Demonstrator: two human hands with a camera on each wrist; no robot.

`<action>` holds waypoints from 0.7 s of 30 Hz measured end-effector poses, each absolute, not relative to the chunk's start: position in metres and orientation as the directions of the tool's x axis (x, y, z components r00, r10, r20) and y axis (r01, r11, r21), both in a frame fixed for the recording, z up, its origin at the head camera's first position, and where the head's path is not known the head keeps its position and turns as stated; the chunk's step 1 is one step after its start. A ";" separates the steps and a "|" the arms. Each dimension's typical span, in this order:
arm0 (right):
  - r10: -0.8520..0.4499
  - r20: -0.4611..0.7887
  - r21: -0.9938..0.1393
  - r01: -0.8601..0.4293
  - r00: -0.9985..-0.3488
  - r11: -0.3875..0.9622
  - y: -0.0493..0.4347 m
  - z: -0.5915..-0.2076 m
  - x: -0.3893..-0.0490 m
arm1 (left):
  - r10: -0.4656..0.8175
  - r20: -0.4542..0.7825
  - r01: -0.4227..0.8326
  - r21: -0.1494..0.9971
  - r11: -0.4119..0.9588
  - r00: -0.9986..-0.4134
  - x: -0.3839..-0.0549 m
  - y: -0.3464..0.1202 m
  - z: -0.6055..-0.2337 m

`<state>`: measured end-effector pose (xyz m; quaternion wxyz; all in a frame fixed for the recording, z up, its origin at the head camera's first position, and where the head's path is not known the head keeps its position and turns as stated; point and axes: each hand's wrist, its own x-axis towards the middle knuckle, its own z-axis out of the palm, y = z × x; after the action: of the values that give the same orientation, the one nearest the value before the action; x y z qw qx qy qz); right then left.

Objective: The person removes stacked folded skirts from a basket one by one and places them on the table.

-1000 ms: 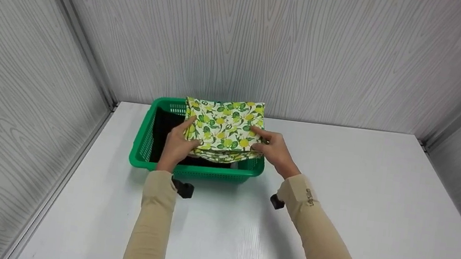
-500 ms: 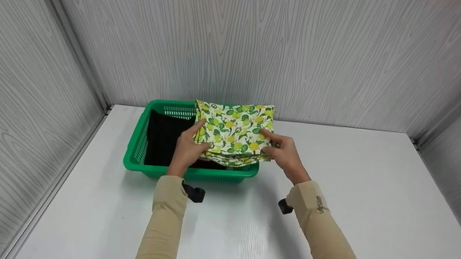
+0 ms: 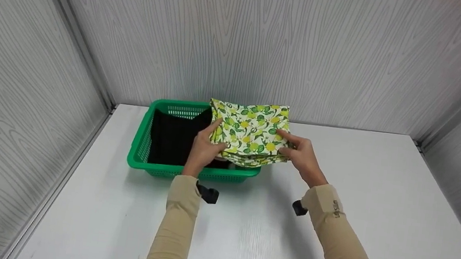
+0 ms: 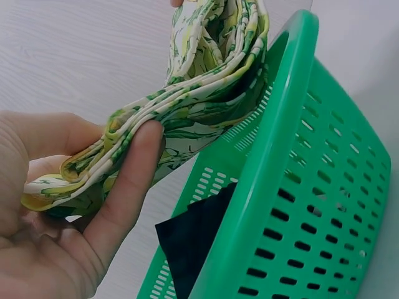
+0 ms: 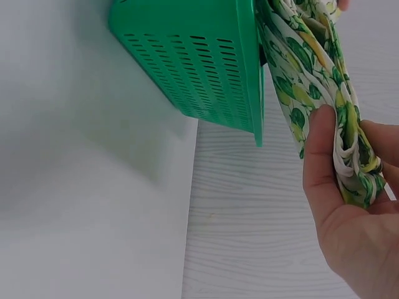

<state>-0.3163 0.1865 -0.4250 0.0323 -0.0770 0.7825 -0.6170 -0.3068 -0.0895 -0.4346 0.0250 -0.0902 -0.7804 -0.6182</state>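
Leaf-patterned cloth (image 5: 305, 81) in right hand (image 5: 358, 233)

Cloth (image 3: 252, 128) partly over basket (image 3: 164, 168), perhaps touching

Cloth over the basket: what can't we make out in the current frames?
Head view: most of the floor of the green basket, covered by black fabric and the printed cloth.
Head view: the undermost fingers of the left hand, hidden by the cloth.
Right wrist view: part of the right hand, cut off by the right edge.
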 end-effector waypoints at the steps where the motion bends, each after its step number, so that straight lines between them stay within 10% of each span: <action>1: -0.156 0.042 -0.970 -0.078 -0.987 0.228 0.188 -0.425 -0.316 | 0.112 0.149 0.171 0.961 0.218 -0.982 -0.307 -0.088 -0.435; 21: -0.124 0.015 -0.971 -0.044 -0.992 0.235 0.221 -0.418 -0.309 | 0.160 0.118 0.150 0.966 0.211 -0.980 -0.313 -0.059 -0.435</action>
<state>-0.3095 0.2214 -0.4175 0.0328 -0.0535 0.7850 -0.6163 -0.3128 -0.0589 -0.4349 -0.0038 -0.0997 -0.7780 -0.6203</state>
